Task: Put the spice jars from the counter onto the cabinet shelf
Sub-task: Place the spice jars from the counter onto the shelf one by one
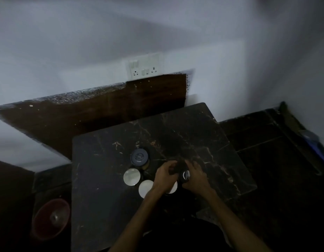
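Both my hands are down on the dark worktop point(106, 197): left hand point(165, 176) and right hand point(195, 176) curled around one dark jar point(184, 176), three white-lidded jars point(131, 176) just beside.

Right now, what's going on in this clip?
A person stands over a dark marble counter in dim light, both hands down among a cluster of spice jars. The right hand wraps a dark jar with a shiny cap; the left hand is on the same dark jar from the other side. A blue-lidded jar and two white-lidded jars stand untouched beside them; another white lid peeks out under the left hand. No jar is lifted clear yet.
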